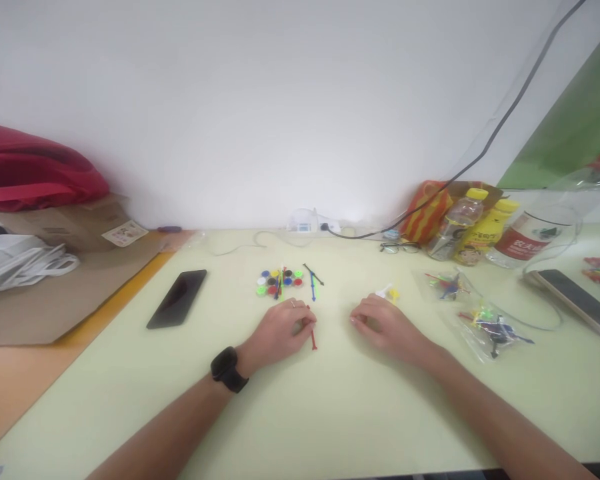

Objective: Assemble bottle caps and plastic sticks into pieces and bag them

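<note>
My left hand (280, 333), a black watch on its wrist, is closed in a pinch on a thin red plastic stick (313, 340) whose lower end flares out. Opposite it, my right hand (387, 327) rests on the table with curled fingers pressed together; whatever they may hold is hidden. Just beyond my left hand lies a cluster of small coloured discs (261, 282), with several thin sticks on top. Beside them a blue stick (313, 285) and a black stick (311, 272) lie crossed. White (384, 291) and yellow (395, 293) plastic pieces lie behind my right hand.
A black phone (177, 300) lies left, near cardboard (55, 293). At right are clear bags of coloured parts (495, 330), another phone (580, 300) with a cable, and bottles (455, 227). Glasses (399, 248) lie near the wall.
</note>
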`<state>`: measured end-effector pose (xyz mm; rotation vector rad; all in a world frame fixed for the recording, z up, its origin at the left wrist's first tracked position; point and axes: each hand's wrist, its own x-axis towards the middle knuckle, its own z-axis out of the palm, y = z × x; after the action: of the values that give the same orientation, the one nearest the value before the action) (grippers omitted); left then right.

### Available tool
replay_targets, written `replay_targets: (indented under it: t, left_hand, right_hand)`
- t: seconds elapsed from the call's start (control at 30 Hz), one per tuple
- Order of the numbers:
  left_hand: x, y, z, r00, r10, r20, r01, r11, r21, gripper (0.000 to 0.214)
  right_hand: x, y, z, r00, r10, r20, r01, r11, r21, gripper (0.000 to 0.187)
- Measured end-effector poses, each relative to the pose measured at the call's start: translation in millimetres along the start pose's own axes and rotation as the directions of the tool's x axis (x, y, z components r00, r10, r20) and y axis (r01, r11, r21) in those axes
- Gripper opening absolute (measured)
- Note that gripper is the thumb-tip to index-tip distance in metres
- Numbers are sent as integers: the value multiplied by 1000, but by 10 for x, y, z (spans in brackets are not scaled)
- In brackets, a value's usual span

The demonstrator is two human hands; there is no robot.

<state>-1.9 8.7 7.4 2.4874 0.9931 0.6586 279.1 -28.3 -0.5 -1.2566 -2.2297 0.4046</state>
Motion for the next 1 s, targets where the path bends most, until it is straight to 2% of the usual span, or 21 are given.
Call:
replay_targets:
  t: [0.3,0.47,0.63,0.8,0.9,1.0]
  left_hand:
    - [2,0,21,999,-6,-46,8,1000,31,14]
    - [-20,6,-11,1000,23,-19,-22,998,62,8]
    - [-12,3,9,1000,0,-4,0,998,71,17]
    - [4,-49,34,991,-116,-65,119,993,29,16]
    - [17,-106,45,971,-216,-98,208,974,-87,19]
    - [41,-150,60,948,-264,-180,222,949,-225,18]
  right_hand:
    - [2,1,2,1000,5,15,-5,1000,5,15]
    - [-5,15,10,999,11,31,-11,1000,-1,14]
    - [-5,17,17,999,16,35,-16,1000,1,16]
    - [-10,21,19,999,27,45,-27,1000,-1,15]
    - [-19,13,20,998,40,52,-40,999,3,15]
    - [-23,4,18,998,45,48,-46,999,9,16]
